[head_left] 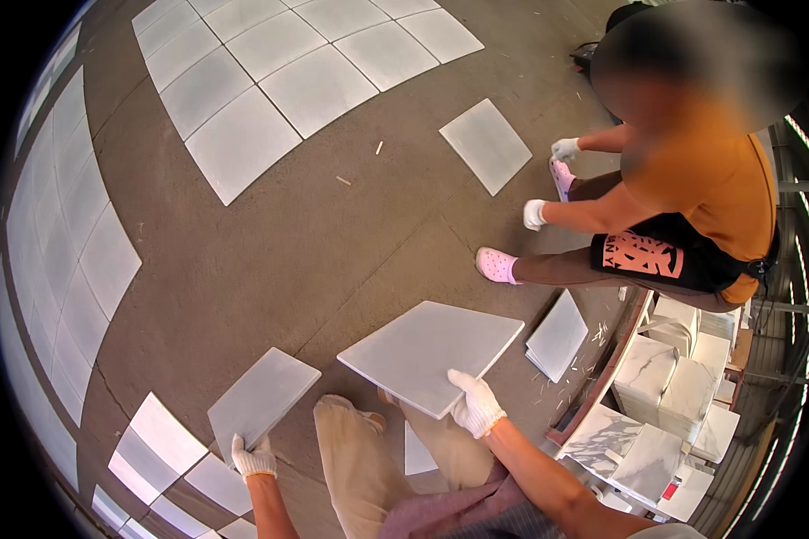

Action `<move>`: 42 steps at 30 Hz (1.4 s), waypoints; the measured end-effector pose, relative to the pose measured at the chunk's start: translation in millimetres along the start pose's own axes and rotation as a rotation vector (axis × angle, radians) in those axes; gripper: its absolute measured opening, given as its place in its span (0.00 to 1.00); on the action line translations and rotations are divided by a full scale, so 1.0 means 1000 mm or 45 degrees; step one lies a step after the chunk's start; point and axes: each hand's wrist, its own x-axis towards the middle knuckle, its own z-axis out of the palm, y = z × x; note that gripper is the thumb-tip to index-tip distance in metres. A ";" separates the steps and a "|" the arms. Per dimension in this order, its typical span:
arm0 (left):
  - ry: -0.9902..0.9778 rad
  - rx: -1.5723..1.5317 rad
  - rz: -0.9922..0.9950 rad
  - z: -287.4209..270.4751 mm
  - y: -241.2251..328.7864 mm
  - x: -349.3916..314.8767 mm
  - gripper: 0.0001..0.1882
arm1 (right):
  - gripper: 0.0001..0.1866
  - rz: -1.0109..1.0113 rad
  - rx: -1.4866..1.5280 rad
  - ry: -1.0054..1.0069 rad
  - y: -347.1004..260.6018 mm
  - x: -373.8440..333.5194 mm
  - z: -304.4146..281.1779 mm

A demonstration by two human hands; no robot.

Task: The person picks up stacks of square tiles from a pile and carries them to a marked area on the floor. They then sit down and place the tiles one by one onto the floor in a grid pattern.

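Note:
My left hand (254,456), in a white knit glove, grips the near edge of a grey square tile (265,395) held off to the left. In my right hand (476,404), gloved the same way, is a second, paler grey tile (427,355), pinched at its near right edge with the thumb on top. Both tiles are raised and tilted in front of my legs. Part of another light tile (418,452) shows on the floor between my legs.
Laid tile grids (279,63) cover the floor at the far left, left side (63,251) and near left (153,449). A co-worker in an orange shirt (710,198) bends by a single tile (485,145). Stacked tiles (557,337) lie at right, beside marbled tile stacks (656,386).

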 end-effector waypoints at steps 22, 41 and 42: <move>0.333 0.115 0.227 0.061 -0.011 0.001 0.15 | 0.21 0.011 0.013 0.101 0.001 0.147 0.020; 0.601 0.198 0.374 0.072 0.000 -0.022 0.20 | 0.20 0.085 -0.193 -0.002 0.067 0.183 0.027; 0.617 0.164 0.340 0.066 0.000 -0.020 0.20 | 0.20 0.063 -0.208 -0.008 0.068 0.182 0.026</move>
